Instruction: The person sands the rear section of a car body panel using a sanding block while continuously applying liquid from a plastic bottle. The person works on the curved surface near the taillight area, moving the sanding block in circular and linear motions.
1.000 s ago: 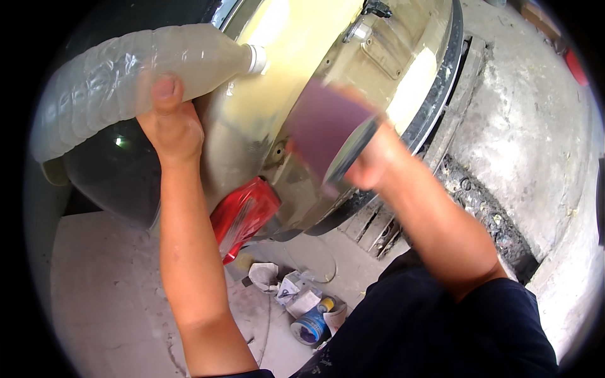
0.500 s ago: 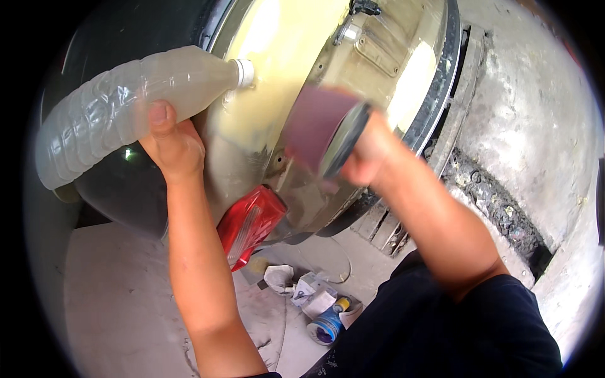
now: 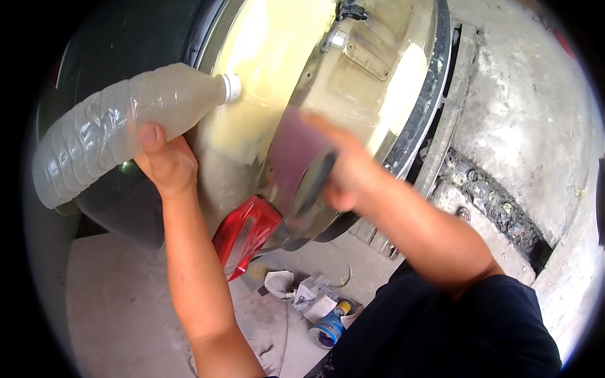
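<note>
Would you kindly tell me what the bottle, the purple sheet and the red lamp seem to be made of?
The bottle looks like thin, glossy plastic: its ribbed wall is translucent and catches highlights.
The purple sheet is perhaps matte abrasive paper; it shows no shine, but blur hides its texture.
The red lamp seems glossy plastic, given its bright reflections; glass is possible.

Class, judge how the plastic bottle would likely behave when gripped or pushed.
The plastic bottle would probably flex under a firm grip, as its ribbed, translucent wall looks thin. Laid flat, it might roll, given its rounded body.
</note>
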